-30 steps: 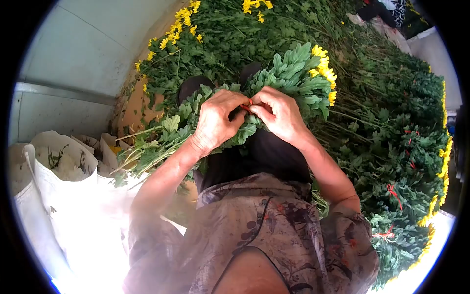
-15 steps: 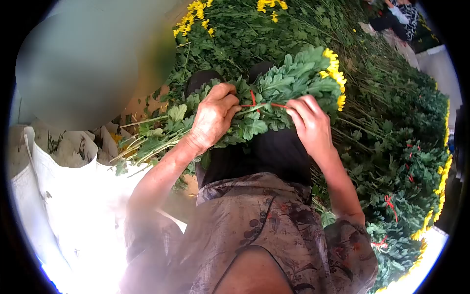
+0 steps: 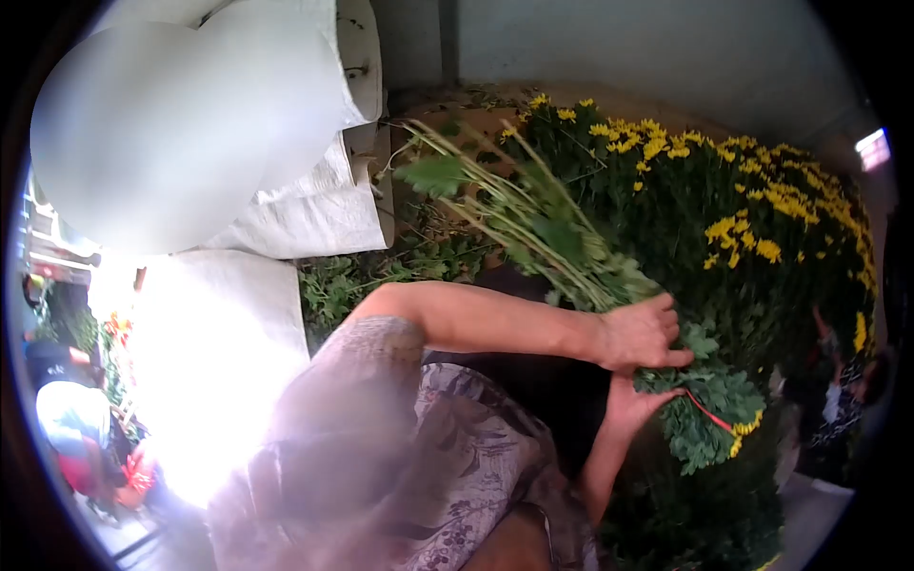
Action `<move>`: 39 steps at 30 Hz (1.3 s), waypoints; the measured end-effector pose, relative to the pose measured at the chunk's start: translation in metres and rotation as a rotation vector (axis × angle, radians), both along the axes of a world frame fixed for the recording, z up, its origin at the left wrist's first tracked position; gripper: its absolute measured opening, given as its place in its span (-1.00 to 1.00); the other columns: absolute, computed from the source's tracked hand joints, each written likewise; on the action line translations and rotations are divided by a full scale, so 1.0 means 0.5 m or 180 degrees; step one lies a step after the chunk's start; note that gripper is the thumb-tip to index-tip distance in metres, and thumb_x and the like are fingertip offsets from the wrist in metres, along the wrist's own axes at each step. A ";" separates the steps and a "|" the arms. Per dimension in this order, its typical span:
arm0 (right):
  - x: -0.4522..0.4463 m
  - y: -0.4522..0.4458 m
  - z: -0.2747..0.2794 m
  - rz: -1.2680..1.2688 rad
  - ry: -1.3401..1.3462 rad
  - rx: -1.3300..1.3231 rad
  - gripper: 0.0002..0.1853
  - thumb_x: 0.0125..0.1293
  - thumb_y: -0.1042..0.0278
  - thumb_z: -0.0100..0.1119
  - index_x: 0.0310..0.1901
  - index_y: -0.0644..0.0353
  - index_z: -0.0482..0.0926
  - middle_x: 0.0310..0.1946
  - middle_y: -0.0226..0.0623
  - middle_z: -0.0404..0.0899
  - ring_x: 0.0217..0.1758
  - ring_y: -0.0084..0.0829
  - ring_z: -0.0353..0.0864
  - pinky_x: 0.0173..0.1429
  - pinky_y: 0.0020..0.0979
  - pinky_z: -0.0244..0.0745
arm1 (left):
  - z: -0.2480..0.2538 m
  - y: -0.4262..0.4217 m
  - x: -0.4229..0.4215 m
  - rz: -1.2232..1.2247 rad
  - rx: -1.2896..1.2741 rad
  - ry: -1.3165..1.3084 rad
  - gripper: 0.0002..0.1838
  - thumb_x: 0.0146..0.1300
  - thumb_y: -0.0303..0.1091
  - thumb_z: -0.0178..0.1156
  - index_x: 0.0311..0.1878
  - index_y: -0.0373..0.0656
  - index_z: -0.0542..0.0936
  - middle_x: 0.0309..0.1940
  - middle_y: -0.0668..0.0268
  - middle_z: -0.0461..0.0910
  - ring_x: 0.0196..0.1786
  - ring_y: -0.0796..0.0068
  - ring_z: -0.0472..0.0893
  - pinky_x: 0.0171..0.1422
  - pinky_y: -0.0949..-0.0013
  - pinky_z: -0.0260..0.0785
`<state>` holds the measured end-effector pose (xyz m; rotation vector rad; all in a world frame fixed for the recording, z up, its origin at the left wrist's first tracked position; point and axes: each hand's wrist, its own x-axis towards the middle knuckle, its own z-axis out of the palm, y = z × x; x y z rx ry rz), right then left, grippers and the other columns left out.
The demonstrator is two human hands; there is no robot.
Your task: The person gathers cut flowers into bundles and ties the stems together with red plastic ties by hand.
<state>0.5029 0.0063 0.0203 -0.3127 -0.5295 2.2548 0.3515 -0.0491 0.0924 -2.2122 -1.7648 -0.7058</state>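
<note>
Right hand (image 3: 630, 403) has neared left grip (image 3: 640, 335), closed around the bundle (image 3: 609, 276).

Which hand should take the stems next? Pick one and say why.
Probably the left. The left hand is curled over the bunch on the side nearer the stems, while the right hand is by the red string, nearer the flowers.
</note>
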 end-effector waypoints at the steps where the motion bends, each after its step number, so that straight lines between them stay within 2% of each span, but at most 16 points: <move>1: -0.016 -0.004 -0.018 -0.0267 -0.0071 0.0061 -0.21 0.19 -0.27 0.13 0.38 -0.14 0.13 0.35 -0.38 0.15 0.42 -0.30 0.08 0.48 -0.14 0.00 | -0.033 0.002 -0.006 -0.0184 0.0091 -0.0002 -0.39 -0.13 -0.16 0.26 0.10 0.05 0.43 -0.40 0.37 0.48 -0.13 0.31 0.49 0.16 0.00 0.19; 4: 0.007 0.047 0.009 -0.0875 -0.0311 0.0149 -0.24 0.23 -0.20 0.13 0.39 -0.10 0.13 0.42 -0.36 0.06 0.46 -0.27 0.03 0.49 -0.10 -0.03 | -0.032 0.053 0.021 -0.0127 0.0618 0.0155 -0.33 -0.11 -0.14 0.28 0.17 0.07 0.36 -0.21 0.25 0.52 0.04 0.19 0.46 0.39 -0.25 -0.04; 5: 0.027 0.061 0.021 -0.0946 -0.0407 0.0197 -0.25 0.22 -0.19 0.14 0.38 -0.08 0.17 0.40 -0.35 0.11 0.45 -0.25 0.07 0.48 -0.10 0.00 | -0.036 0.063 0.031 -0.0102 0.0784 0.0143 -0.24 -0.11 -0.08 0.32 0.23 0.09 0.29 0.04 0.15 0.44 0.21 0.09 0.36 0.47 -0.36 -0.32; 12: 0.264 0.156 0.052 -0.1939 -0.0211 -0.0609 -0.33 0.21 -0.18 0.17 0.28 -0.02 0.37 0.30 -0.40 0.33 0.38 -0.24 0.21 0.44 -0.03 0.07 | 0.054 -0.031 -0.101 0.0491 -0.0015 -0.0082 0.06 -0.37 0.05 0.51 0.33 0.17 0.23 0.27 0.15 0.27 0.37 0.06 0.22 0.41 -0.37 -0.19; 16: 0.279 0.129 0.069 -0.2543 -0.0915 -0.0267 -0.35 0.28 -0.22 0.05 0.29 0.00 0.35 0.31 -0.39 0.31 0.35 -0.24 0.25 0.42 -0.05 0.11 | -0.039 -0.040 -0.310 0.1154 -0.0310 -0.0449 0.26 -0.44 -0.22 0.61 0.43 0.10 0.08 0.32 0.15 0.25 0.38 0.15 0.23 0.42 -0.14 -0.04; 18: 0.288 0.135 0.052 -0.2678 -0.0909 -0.0334 -0.36 0.28 -0.17 0.10 0.30 0.01 0.33 0.29 -0.39 0.32 0.33 -0.23 0.28 0.41 -0.04 0.15 | -0.143 0.007 -0.404 0.0794 -0.0222 -0.1933 0.36 -0.44 -0.39 0.60 0.48 0.04 -0.07 0.35 0.10 0.21 0.37 0.01 0.22 0.42 0.01 0.09; 21: 0.258 0.116 0.092 -0.3108 -0.0828 -0.0539 -0.35 0.25 -0.12 0.17 0.29 0.01 0.33 0.28 -0.38 0.33 0.32 -0.22 0.29 0.41 -0.02 0.17 | -0.174 0.062 -0.434 0.0652 -0.0446 -0.2040 0.35 -0.34 -0.31 0.60 0.49 0.01 -0.15 0.34 0.08 0.25 0.34 0.00 0.27 0.41 0.02 0.12; 23: 0.288 0.127 0.068 -0.3018 -0.0864 -0.0316 -0.31 0.23 -0.14 0.18 0.31 0.02 0.29 0.34 -0.32 0.18 0.37 -0.21 0.20 0.38 -0.01 0.17 | -0.203 0.088 -0.432 0.0770 -0.1075 -0.4613 0.34 -0.22 -0.15 0.57 0.50 0.03 -0.23 0.27 0.08 0.36 0.29 0.05 0.36 0.36 0.09 0.20; 25: 0.317 0.130 0.079 -0.2953 -0.0716 -0.0300 -0.27 0.22 -0.11 0.20 0.33 0.04 0.22 0.45 -0.26 -0.17 0.46 -0.18 0.01 0.38 0.01 0.14 | -0.225 0.098 -0.409 0.0015 -0.1239 -0.3919 -0.11 0.02 -0.07 0.42 0.38 -0.09 0.20 0.03 0.18 0.56 0.05 0.22 0.53 0.16 0.23 0.34; 26: 0.317 0.124 0.095 -0.2977 -0.0707 -0.0278 -0.27 0.22 -0.11 0.20 0.33 0.04 0.22 0.45 -0.26 -0.17 0.46 -0.18 0.01 0.38 0.01 0.14 | -0.239 0.111 -0.398 -0.0269 -0.1263 -0.3307 -0.30 0.09 -0.11 0.38 0.27 -0.15 0.39 -0.04 0.22 0.60 -0.04 0.28 0.56 0.09 0.28 0.37; 29: 0.304 0.100 0.131 -0.3238 -0.0927 -0.0444 -0.19 0.22 -0.13 0.20 0.39 0.03 0.09 0.46 -0.23 -0.25 0.48 -0.14 -0.03 0.43 0.05 0.04 | -0.217 0.097 -0.375 -0.0064 -0.1062 -0.2861 -0.60 0.16 -0.20 0.31 -0.02 -0.26 0.57 -0.21 0.30 0.62 -0.22 0.41 0.53 -0.05 0.31 0.37; 31: 0.349 0.113 0.115 -0.3132 -0.0784 -0.0344 -0.10 0.22 -0.17 0.18 0.44 -0.02 -0.07 0.48 -0.19 -0.34 0.50 -0.13 -0.07 0.44 0.10 0.03 | -0.169 0.094 -0.346 -0.0112 -0.0730 -0.3947 -0.64 0.14 -0.28 0.30 0.00 -0.19 0.56 -0.33 0.37 0.59 -0.30 0.50 0.48 -0.16 0.33 0.33; 35: 0.273 0.103 0.113 -0.2523 -0.0598 -0.0051 -0.25 0.09 -0.12 0.35 0.26 -0.04 0.30 0.24 -0.20 0.34 0.30 -0.09 0.30 0.41 0.10 0.13 | -0.153 0.083 -0.386 0.0239 -0.0094 -0.5444 -0.56 0.23 -0.29 0.22 0.15 -0.24 0.46 -0.33 0.43 0.55 -0.46 0.76 0.29 -0.45 0.56 0.09; 36: 0.226 0.090 0.144 -0.2755 -0.0958 -0.0464 -0.23 0.10 -0.13 0.34 0.29 -0.05 0.24 0.22 -0.21 0.35 0.31 -0.12 0.32 0.40 0.11 0.15 | -0.160 0.084 -0.410 0.0370 0.0245 -0.5819 -0.54 0.25 -0.29 0.20 0.18 -0.25 0.43 -0.33 0.44 0.53 -0.50 0.83 0.25 -0.52 0.61 0.03; 37: 0.204 0.104 0.131 -0.2517 -0.0842 -0.0261 -0.17 0.09 -0.10 0.36 0.33 -0.08 0.16 0.27 -0.25 0.26 0.34 -0.10 0.26 0.39 0.18 0.10 | -0.190 0.070 -0.481 0.0227 0.0101 -0.5792 -0.49 0.33 -0.04 0.12 0.21 -0.18 0.42 -0.45 0.46 0.38 -0.49 0.68 0.25 -0.46 0.54 0.13; 39: 0.165 0.103 0.126 -0.1966 -0.0652 0.0246 -0.15 0.10 -0.06 0.36 0.36 -0.11 0.11 0.31 -0.29 0.21 0.36 -0.12 0.22 0.35 0.25 0.11 | -0.188 0.051 -0.528 0.0646 0.0421 -0.6032 -0.46 0.35 0.01 0.06 0.22 -0.21 0.41 -0.33 0.35 0.42 -0.39 0.57 0.32 -0.35 0.47 0.20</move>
